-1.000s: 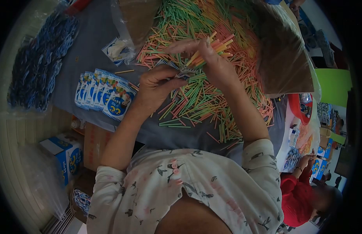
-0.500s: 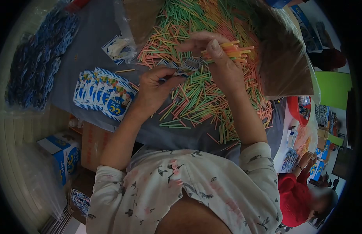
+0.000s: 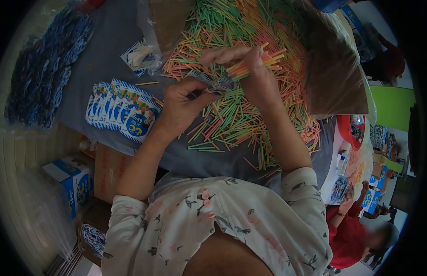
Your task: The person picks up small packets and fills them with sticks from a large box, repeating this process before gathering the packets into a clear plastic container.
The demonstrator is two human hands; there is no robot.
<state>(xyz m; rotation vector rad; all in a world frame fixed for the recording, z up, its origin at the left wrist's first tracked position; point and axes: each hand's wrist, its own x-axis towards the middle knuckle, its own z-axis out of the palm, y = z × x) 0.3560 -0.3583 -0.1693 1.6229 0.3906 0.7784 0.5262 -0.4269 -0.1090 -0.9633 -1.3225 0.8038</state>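
Observation:
My left hand (image 3: pixel 185 102) pinches a small printed packet (image 3: pixel 221 85) whose open mouth faces right. In my right hand (image 3: pixel 258 78) is a bundle of coloured candy sticks (image 3: pixel 274 58), orange, yellow and pink, clasped between thumb and fingers. The bundle's lower end meets the packet's mouth. Under both hands spreads a big heap of loose sticks (image 3: pixel 241 119) in green, pink, orange and yellow. To the left of my left hand, several blue-and-white packets (image 3: pixel 137 120) lie overlapped in a row on the grey cloth (image 3: pixel 110 55).
A clear bag of bundled blue packets (image 3: pixel 45 73) lies far left. One packet with white contents (image 3: pixel 139 57) sits beyond the row. Brown board under plastic (image 3: pixel 335 87) borders the heap at right. A person in red (image 3: pixel 347 234) works at the lower right, near a red basin (image 3: pixel 350 131).
My right hand has moved left and slightly down, bringing the stick bundle to the packet's mouth. The packet's mouth looks wider. The person in red has shifted their hands.

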